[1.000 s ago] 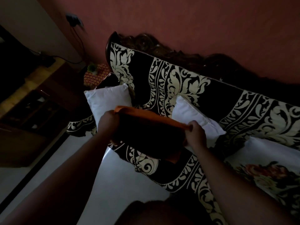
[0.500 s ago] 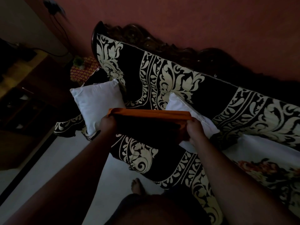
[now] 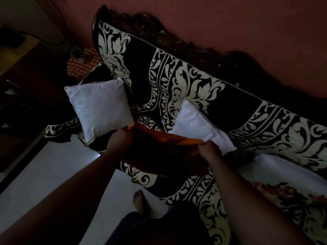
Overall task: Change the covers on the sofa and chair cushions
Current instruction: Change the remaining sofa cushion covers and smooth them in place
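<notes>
An orange cushion cover hangs between my two hands above the front of the sofa seat. My left hand grips its left top corner and my right hand pinches its right top corner. Two bare white cushions lie on the sofa: one at the left end, the other in the middle, just behind the cover. The sofa wears a black throw with a cream leaf pattern. The room is dim.
A white sheet with a flower print lies on the sofa at the right. My bare foot stands on the pale floor. A dark wooden cabinet stands at the left, a small red patterned table beside the sofa arm.
The cover's top edge, held level half a second ago, now sags and tilts down to the right. The view has shifted, with the sofa sitting lower and further right in frame.
</notes>
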Tool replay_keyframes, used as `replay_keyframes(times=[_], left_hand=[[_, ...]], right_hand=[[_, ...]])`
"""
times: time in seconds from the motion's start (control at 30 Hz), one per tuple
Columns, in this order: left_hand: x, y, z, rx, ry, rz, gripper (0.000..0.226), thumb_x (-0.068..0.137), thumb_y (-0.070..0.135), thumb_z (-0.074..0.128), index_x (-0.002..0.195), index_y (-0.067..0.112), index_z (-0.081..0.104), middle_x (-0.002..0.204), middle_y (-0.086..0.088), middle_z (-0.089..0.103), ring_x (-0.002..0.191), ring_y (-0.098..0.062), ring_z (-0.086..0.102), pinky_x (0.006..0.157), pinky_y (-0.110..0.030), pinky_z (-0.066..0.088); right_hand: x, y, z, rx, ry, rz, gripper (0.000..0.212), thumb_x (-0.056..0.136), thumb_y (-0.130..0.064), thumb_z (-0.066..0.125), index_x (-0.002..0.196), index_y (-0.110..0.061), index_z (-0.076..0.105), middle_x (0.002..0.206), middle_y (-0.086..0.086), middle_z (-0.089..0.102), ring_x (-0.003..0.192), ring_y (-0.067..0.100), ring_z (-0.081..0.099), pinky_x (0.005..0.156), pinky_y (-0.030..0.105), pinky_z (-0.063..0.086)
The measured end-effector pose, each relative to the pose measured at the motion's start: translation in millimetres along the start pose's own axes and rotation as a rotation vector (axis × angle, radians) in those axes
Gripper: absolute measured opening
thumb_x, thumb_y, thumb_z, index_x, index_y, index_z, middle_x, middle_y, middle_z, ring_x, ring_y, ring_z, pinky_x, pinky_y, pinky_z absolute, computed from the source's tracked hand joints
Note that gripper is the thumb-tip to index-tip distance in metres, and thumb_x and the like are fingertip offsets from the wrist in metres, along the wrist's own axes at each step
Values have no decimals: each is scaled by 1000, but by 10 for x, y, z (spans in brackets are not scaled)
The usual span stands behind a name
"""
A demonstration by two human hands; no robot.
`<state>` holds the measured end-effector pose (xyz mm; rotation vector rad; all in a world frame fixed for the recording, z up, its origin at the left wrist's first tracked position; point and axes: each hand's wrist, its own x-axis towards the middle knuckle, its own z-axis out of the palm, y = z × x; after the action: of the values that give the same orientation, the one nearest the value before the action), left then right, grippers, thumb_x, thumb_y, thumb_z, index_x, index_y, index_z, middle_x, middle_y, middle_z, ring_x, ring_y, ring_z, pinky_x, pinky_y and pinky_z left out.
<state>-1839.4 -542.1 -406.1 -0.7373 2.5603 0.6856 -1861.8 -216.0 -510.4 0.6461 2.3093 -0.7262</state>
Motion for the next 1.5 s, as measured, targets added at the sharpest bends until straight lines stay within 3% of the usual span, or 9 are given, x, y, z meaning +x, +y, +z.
replay_keyframes(times=[0.13,0.27,0.4,0.57,0.7,0.83,1.0,1.27,1.5], left_hand=[[44,-35,206,-44,61,-49,42,108,28,37,128,0,61,125,-25,65,117,-43,60,98,-45,46],[150,-77,455,-156,37,-102,34,106,18,42,124,-1,63,121,-26,66,116,-42,61,97,-44,45],[220,-78,651,-282,27,-235,38,107,23,40,119,-1,67,114,-24,69,110,-39,64,86,-35,44],[249,-84,728,-425,39,-319,34,107,24,43,111,3,69,101,-14,68,98,-31,64,79,-32,40],[311,-217,768,-543,64,-409,26,101,34,50,94,20,71,97,-7,74,93,-29,69,85,-42,56],[258,-229,764,-626,75,-461,29,99,35,52,94,19,75,90,-5,73,84,-22,68,65,-30,49],[176,-236,697,-690,111,-462,26,98,32,51,83,25,72,89,-1,71,85,-19,66,66,-30,47],[20,-401,381,-770,8,-341,24,87,35,60,102,27,77,99,-2,78,98,-25,73,90,-48,59],[-332,-528,36,-887,31,-203,32,102,36,48,91,21,75,97,-6,76,98,-26,70,85,-35,56]], right_hand=[[253,64,83,-128,56,-17,51,94,-46,49,132,-13,55,122,17,65,109,38,63,89,44,53],[527,18,215,-133,-23,-305,62,84,-57,69,129,-20,49,127,10,52,114,34,57,88,45,52],[875,-60,271,-189,228,-517,91,74,-73,67,142,-17,44,147,16,45,138,36,39,108,54,38],[1232,-143,326,-365,163,-309,142,64,-69,80,158,-13,-10,166,21,6,153,39,8,119,64,17],[1336,-252,448,-447,211,-186,155,50,-76,82,158,-13,-10,158,18,24,144,38,28,111,69,24],[1413,-252,585,-515,244,-184,140,53,-67,86,157,-11,10,154,21,34,136,40,38,110,60,30],[1304,-285,561,-451,189,-315,96,76,-46,84,147,-10,31,137,16,58,122,33,59,96,40,48],[495,-33,481,-440,265,-526,86,83,-42,77,149,-10,32,111,15,69,95,32,69,77,39,56],[-558,22,266,-305,421,-714,82,83,-39,76,150,-14,37,110,11,70,91,31,69,69,37,57]])
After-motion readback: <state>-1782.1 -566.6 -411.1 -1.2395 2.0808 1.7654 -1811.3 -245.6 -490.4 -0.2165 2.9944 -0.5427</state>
